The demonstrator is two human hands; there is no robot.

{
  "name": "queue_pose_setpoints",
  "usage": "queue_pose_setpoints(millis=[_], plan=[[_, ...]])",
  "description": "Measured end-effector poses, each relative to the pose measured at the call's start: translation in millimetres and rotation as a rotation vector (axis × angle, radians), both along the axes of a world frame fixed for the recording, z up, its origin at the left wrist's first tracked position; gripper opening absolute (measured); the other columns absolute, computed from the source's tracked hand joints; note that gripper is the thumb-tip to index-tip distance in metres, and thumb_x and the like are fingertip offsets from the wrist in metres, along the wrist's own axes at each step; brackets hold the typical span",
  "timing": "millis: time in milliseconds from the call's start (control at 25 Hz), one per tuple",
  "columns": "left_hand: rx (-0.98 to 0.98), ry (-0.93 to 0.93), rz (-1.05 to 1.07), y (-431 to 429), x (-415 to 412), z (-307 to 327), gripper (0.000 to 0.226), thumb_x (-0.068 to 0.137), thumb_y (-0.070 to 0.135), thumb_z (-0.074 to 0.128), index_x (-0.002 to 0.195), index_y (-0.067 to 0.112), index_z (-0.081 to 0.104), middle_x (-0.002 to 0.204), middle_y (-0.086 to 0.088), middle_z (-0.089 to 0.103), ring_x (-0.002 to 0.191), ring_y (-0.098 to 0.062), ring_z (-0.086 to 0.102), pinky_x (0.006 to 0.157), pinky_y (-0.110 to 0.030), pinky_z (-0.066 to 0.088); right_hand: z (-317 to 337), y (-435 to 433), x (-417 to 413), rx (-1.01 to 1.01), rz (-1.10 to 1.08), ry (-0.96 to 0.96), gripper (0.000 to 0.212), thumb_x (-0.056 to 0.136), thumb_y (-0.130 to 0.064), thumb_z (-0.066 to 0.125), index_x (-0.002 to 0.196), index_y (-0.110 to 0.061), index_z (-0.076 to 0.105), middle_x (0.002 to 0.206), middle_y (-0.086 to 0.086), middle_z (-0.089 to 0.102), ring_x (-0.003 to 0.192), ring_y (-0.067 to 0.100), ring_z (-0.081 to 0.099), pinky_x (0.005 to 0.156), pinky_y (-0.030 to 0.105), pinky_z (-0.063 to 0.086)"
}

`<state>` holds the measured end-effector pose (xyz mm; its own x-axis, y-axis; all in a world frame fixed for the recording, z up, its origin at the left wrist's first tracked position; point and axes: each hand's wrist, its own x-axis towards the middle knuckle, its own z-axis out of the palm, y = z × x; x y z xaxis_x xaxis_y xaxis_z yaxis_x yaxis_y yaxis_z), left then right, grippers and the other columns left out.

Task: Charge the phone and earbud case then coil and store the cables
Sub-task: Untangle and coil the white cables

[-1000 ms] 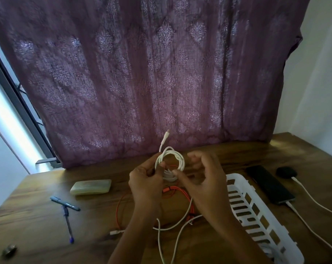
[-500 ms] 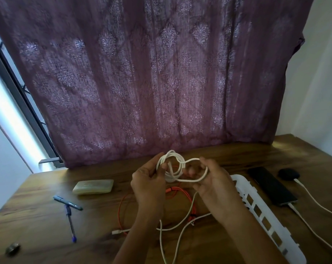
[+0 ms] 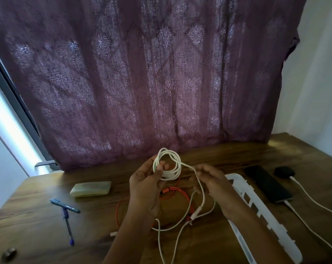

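My left hand (image 3: 146, 184) grips a small coil of white cable (image 3: 169, 164) above the wooden desk. My right hand (image 3: 211, 181) pinches the loose strand that leaves the coil and hangs down to a plug end near the desk. An orange cable (image 3: 180, 193) lies loose on the desk under my hands. At the right a black phone (image 3: 267, 182) lies flat with a white cable in its near end. Just beyond it, the black earbud case (image 3: 284, 171) has its own white cable attached. A white slatted basket (image 3: 256, 216) lies by my right forearm.
A pale green bar (image 3: 91, 188) lies at left on the desk (image 3: 37, 225). Near it are two pens (image 3: 66, 214) and a small metal ring (image 3: 9, 253). A purple curtain (image 3: 142, 82) hangs behind the desk. The two white charging cables (image 3: 313, 206) run off to the right.
My right hand has moved right and down, away from the coil, drawing out a strand. The plug end that stood above the coil a second ago now hangs below.
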<state>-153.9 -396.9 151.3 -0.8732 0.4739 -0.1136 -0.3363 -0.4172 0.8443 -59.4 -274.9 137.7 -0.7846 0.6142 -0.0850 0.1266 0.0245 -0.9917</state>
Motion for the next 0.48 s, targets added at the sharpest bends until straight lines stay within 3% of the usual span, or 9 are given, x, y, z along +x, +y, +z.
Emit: queue_pose_setpoints(millis=[80,200,320,400,480], plan=[[-0.050,0.068,0.043,2,4,-2,0.023,0.087,-0.006,0.052,0.106,0.000,0.063,0.082,-0.009,0.073,0.075,-0.015,0.071,0.061,-0.026,0.058,-1,-5,-3,0.007,-0.058,0.073,0.029,0.097,-0.017,0.039,0.098,-0.028,0.066,0.092,0.000,0.067,0.077,0.011,0.060,0.067,0.027,0.049],[-0.117,0.167,0.089,8,10,-7,0.022,0.085,0.000,0.057,0.104,0.005,0.067,0.088,-0.013,0.074,0.088,-0.028,0.070,0.079,-0.042,0.056,2,-16,-7,-0.054,-0.042,0.143,0.029,0.094,-0.035,0.042,0.094,-0.022,0.068,0.073,0.002,0.063,0.059,0.005,0.053,0.048,0.016,0.039],[-0.115,0.162,0.065,8,14,-7,0.023,0.085,0.001,0.057,0.103,0.008,0.068,0.092,-0.014,0.073,0.094,-0.032,0.068,0.087,-0.048,0.051,4,-20,-10,0.060,-0.018,0.218,0.013,0.088,-0.034,0.057,0.084,-0.029,0.069,0.066,-0.007,0.065,0.056,-0.001,0.056,0.049,0.010,0.040],[-0.080,0.116,0.031,5,11,-4,0.023,0.086,-0.002,0.054,0.102,0.007,0.067,0.083,-0.010,0.074,0.085,-0.025,0.070,0.078,-0.041,0.056,6,-14,-10,0.141,0.007,0.282,0.010,0.086,-0.029,0.061,0.084,-0.032,0.070,0.078,-0.010,0.072,0.072,-0.002,0.065,0.061,0.010,0.047],[0.005,0.044,0.001,-1,5,1,0.024,0.087,-0.007,0.048,0.101,0.004,0.064,0.072,-0.005,0.073,0.069,-0.015,0.071,0.060,-0.027,0.058,8,-6,-8,0.279,0.066,0.260,0.010,0.082,-0.035,0.060,0.082,-0.033,0.070,0.075,-0.014,0.072,0.074,-0.001,0.065,0.066,0.011,0.048]])
